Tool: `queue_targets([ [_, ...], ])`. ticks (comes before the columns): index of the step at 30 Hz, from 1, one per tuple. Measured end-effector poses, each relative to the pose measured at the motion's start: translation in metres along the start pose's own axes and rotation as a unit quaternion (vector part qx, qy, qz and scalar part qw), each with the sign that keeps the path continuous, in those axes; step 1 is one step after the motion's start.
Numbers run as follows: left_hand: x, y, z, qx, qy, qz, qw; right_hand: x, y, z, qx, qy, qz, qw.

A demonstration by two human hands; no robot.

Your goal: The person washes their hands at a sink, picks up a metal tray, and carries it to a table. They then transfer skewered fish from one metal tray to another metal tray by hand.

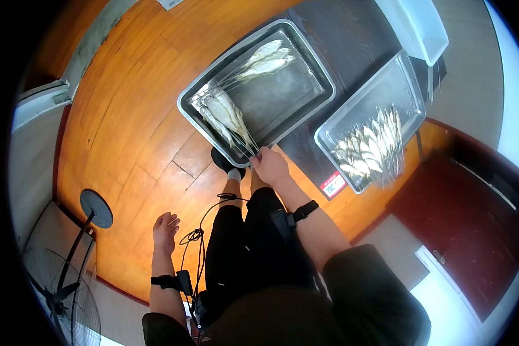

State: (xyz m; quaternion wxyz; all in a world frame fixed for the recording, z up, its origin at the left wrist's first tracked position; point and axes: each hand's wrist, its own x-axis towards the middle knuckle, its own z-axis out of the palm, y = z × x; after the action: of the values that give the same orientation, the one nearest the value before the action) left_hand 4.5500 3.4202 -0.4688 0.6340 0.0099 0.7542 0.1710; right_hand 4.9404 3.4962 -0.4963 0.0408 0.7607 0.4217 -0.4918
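Note:
My right hand is closed at the near rim of a deep metal tray. Thin skewers run from its fingers to several skewered fish lying in the tray's near left corner. More skewered fish lie at the far end of the same tray, their skewers pointing left. My left hand hangs over the floor at my left side, its fingers loosely bent and apart, with nothing in them. The fingertips of my right hand are partly hidden.
Right of the deep tray, a shallower metal tray on the dark table holds many skewered small fish. A white plastic bin stands behind it. A red-and-white card lies at the table edge. A standing fan is at left.

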Motion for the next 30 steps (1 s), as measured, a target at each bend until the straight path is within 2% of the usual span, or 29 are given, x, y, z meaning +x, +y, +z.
queue_targets([
  [2,0.002,-0.001,0.0,-0.001,-0.002,-0.003,1.0,0.001,0.004,0.011,-0.018,0.018,-0.008,1.0],
  [5,0.0,0.001,0.006,-0.003,-0.007,-0.002,1.0,0.001,0.011,0.023,0.051,0.066,-0.005,0.996],
  [7,-0.003,0.004,0.004,-0.004,-0.004,0.002,1.0,-0.005,0.002,0.012,0.256,-0.06,0.052,0.964],
  [8,-0.001,0.006,0.004,0.0,-0.004,0.005,1.0,-0.003,0.006,0.016,0.257,-0.063,0.05,0.963],
  [10,0.002,0.01,0.006,0.007,-0.005,0.009,1.0,0.003,0.019,0.02,0.174,-0.015,-0.046,0.984],
  [13,0.003,0.019,0.012,0.029,0.012,0.021,0.999,-0.01,0.013,-0.009,0.114,-0.015,-0.085,0.99],
  [17,0.006,0.04,0.027,0.072,0.012,0.054,0.996,-0.038,0.014,-0.05,0.069,-0.017,-0.086,0.994],
  [19,0.009,0.052,0.039,0.09,0.011,0.07,0.993,-0.052,0.021,-0.066,0.009,-0.008,-0.065,0.998],
  [22,0.009,0.072,0.061,0.119,0.007,0.098,0.988,-0.073,0.039,-0.085,-0.011,0.0,-0.041,0.999],
  [25,0.009,0.092,0.087,0.164,-0.023,0.145,0.976,-0.089,0.061,-0.094,0.03,0.023,-0.003,0.999],
  [27,0.006,0.107,0.114,0.254,-0.022,0.188,0.949,-0.093,0.077,-0.088,0.064,0.035,-0.005,0.997],
  [28,0.008,0.113,0.128,0.257,-0.019,0.193,0.947,-0.093,0.081,-0.083,0.109,0.072,0.003,0.991],
  [30,0.015,0.128,0.157,0.383,-0.027,0.268,0.884,-0.084,0.087,-0.063,0.158,0.109,0.002,0.981],
])
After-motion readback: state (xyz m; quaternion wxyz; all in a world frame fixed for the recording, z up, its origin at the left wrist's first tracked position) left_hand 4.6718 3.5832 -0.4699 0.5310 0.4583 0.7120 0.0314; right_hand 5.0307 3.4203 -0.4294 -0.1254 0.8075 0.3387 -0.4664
